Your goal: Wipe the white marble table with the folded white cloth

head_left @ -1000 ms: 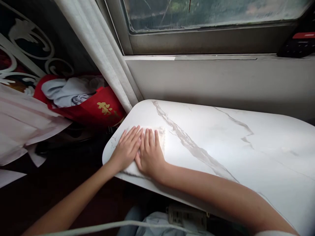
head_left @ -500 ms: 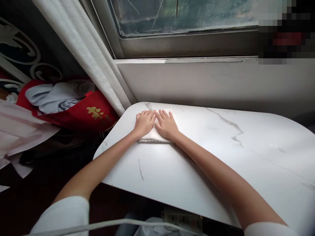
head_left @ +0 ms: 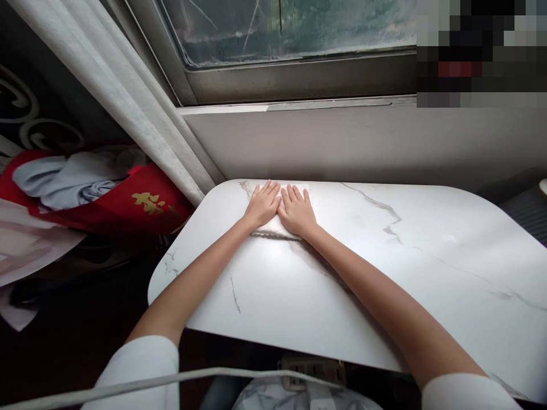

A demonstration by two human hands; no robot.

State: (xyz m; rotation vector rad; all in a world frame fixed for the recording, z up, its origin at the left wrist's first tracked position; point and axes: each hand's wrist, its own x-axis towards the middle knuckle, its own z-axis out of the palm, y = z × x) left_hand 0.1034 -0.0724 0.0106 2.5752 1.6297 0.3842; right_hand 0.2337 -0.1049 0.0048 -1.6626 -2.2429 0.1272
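Observation:
A folded white cloth point(head_left: 277, 226) lies on the white marble-patterned table point(head_left: 282, 296), close to its far left part. On top of it my left hand point(head_left: 262, 206) rests flat, fingers stretched toward the window. Beside it my right hand point(head_left: 297, 213) also presses flat on the cloth, its fingers slightly spread. The two hands almost meet at the thumbs. Much of the cloth is hidden under them; its near edge and a bit past the right fingertips show.
Behind the table is a wall panel under a window point(head_left: 290, 34). A pale curtain point(head_left: 111, 97) hangs at the left, next to a red bag point(head_left: 115, 213) with grey cloth in it. A white cable point(head_left: 192, 374) crosses low in front, near a power strip point(head_left: 314, 373).
Both hands and the cloth under them have slid to the right and slightly away over the table. The view has turned a little to the right.

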